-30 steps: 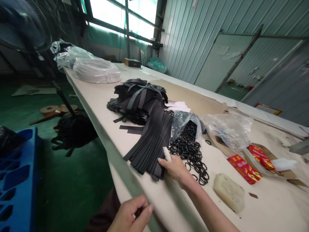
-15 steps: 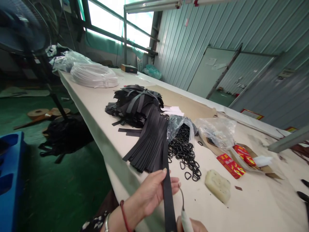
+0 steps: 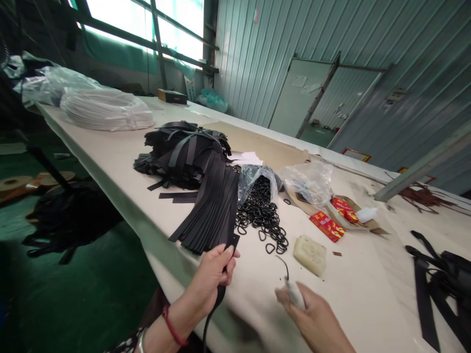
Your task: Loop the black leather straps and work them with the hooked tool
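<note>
My left hand [image 3: 209, 277] is closed around a black strap [image 3: 220, 298]. A short end with a small hole shows above the fingers, and the rest hangs below, past the table edge. My right hand [image 3: 316, 311] grips the pale handle of an awl [image 3: 295, 294] with a thin, curved metal tip. That tip points up and away, apart from the strap. Beyond my left hand, many black straps [image 3: 209, 211] lie fanned out from a tied bundle [image 3: 180, 152]. Black D-rings [image 3: 259, 211] spill from a clear plastic bag [image 3: 247, 184] beside them.
A pale yellow block [image 3: 311, 256] lies right of the rings. Farther right are a red-and-yellow packet [image 3: 327, 226], an open carton [image 3: 358, 226] and black strap pieces [image 3: 427, 304]. A white coil [image 3: 105, 110] sits far left; a metal post [image 3: 419, 169] rises at right.
My left hand has closed around the strap near its end; before, the strap lay long across the palm. My right hand has moved right with the awl, away from the strap. The view has shifted.
</note>
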A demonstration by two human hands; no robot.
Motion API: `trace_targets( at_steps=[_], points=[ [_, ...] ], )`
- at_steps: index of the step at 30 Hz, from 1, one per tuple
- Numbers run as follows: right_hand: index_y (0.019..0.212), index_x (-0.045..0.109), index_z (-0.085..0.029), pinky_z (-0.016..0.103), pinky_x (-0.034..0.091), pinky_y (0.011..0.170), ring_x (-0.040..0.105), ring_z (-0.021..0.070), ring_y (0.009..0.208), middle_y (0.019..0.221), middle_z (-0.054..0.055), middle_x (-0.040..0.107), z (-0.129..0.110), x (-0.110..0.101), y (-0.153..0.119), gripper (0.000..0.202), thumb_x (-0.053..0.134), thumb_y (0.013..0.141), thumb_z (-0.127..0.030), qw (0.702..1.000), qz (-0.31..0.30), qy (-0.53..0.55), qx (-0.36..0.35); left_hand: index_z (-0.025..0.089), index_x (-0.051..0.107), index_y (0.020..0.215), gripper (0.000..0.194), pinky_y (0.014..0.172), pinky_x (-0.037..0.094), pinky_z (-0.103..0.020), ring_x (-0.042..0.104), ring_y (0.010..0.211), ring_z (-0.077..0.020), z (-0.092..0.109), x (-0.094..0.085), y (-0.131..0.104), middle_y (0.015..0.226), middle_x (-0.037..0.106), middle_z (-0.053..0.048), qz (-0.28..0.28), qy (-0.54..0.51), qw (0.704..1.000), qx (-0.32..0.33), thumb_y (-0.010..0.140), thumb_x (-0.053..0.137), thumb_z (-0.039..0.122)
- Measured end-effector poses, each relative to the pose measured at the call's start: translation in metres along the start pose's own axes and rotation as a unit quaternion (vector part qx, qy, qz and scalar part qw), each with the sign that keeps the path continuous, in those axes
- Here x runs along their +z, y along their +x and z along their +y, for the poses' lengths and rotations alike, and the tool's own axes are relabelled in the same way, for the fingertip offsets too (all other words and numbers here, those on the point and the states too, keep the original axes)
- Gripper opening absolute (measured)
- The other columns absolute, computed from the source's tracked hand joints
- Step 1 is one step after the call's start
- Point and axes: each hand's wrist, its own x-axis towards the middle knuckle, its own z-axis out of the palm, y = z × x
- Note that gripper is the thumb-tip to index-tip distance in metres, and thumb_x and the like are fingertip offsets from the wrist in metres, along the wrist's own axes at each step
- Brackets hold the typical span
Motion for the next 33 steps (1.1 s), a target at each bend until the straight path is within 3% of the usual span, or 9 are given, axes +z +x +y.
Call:
trace_targets(
  at_steps=[3,8,10,14,17,24,29,33],
  points=[
    [0.064,0.048,-0.019,0.026,0.040,0.060,0.053,0.0168,0.066,0.070,0.002,0.055,-0.008,-0.011,0.046,0.033,0.039,0.088,-0.039,0.979,0.121,-0.160,-0.043,0.010,0.055,0.068,0.028,0.037,0.011,-0.014,0.023,0.033,0.0009,-0.001,-0.005,-0.009,0.041,0.042,0.009,0.002,0.026,1.000,-0.015,0.069,0.067,0.035],
    [0.081,0.056,-0.022,0.026,0.032,0.056,0.053,0.0183,0.072,0.083,0.003,0.052,-0.020,-0.005,0.101,0.019,0.040,0.087,-0.030,0.959,0.127,-0.245,-0.063,0.010,0.056,0.086,0.032,0.040,0.023,-0.017,0.041,0.040,-0.0046,0.005,-0.010,-0.016,0.055,0.055,0.002,0.000,0.038,0.999,-0.032,0.075,0.059,0.040],
    [0.082,0.056,-0.022,0.026,0.028,0.054,0.053,0.0175,0.072,0.085,0.003,0.051,-0.020,0.000,0.110,0.015,0.041,0.086,-0.025,0.950,0.122,-0.277,-0.072,0.011,0.056,0.087,0.034,0.040,0.023,-0.019,0.040,0.041,-0.0052,0.009,-0.013,-0.017,0.055,0.055,0.002,0.001,0.059,0.998,-0.034,0.075,0.057,0.043],
    [0.082,0.053,-0.021,0.026,0.024,0.051,0.052,0.0157,0.071,0.088,0.002,0.051,-0.018,0.002,0.116,0.013,0.043,0.082,-0.013,0.937,0.103,-0.320,-0.092,0.013,0.055,0.072,0.032,0.040,0.012,-0.021,0.022,0.037,-0.0030,0.018,-0.017,-0.017,0.042,0.039,0.009,0.016,0.111,0.993,-0.020,0.073,0.056,0.045],
    [0.085,0.050,-0.021,0.025,0.025,0.051,0.051,0.0154,0.071,0.088,0.002,0.049,-0.018,0.000,0.118,0.013,0.042,0.081,-0.012,0.935,0.095,-0.329,-0.094,0.015,0.052,0.066,0.031,0.040,0.011,-0.021,0.016,0.038,-0.0038,0.021,-0.018,-0.016,0.039,0.031,0.011,0.027,0.120,0.992,-0.016,0.072,0.056,0.045],
    [0.084,0.051,-0.021,0.024,0.029,0.052,0.049,0.0149,0.067,0.089,0.004,0.047,-0.018,0.003,0.125,0.012,0.042,0.082,-0.013,0.939,0.099,-0.313,-0.107,0.013,0.057,0.078,0.038,0.040,0.011,-0.021,0.022,0.037,-0.0047,0.017,-0.018,-0.018,0.043,0.039,0.008,0.043,0.132,0.989,-0.041,0.071,0.054,0.050],
    [0.090,0.052,-0.020,0.024,0.034,0.058,0.053,0.0165,0.071,0.090,0.005,0.052,-0.019,0.006,0.128,0.016,0.042,0.081,-0.012,0.948,0.104,-0.274,-0.127,0.012,0.059,0.080,0.038,0.042,0.011,-0.022,0.017,0.039,-0.0052,0.018,-0.019,-0.024,0.041,0.033,0.010,0.047,0.115,0.992,-0.028,0.071,0.057,0.048],
    [0.095,0.052,-0.018,0.025,0.038,0.064,0.055,0.0185,0.074,0.082,0.005,0.057,-0.018,0.006,0.130,0.015,0.041,0.085,-0.022,0.958,0.113,-0.234,-0.121,0.009,0.062,0.092,0.045,0.048,0.024,-0.021,0.033,0.049,-0.0088,0.020,-0.020,-0.033,0.055,0.047,0.002,0.051,0.061,0.996,-0.038,0.080,0.046,0.050]
  ],
)
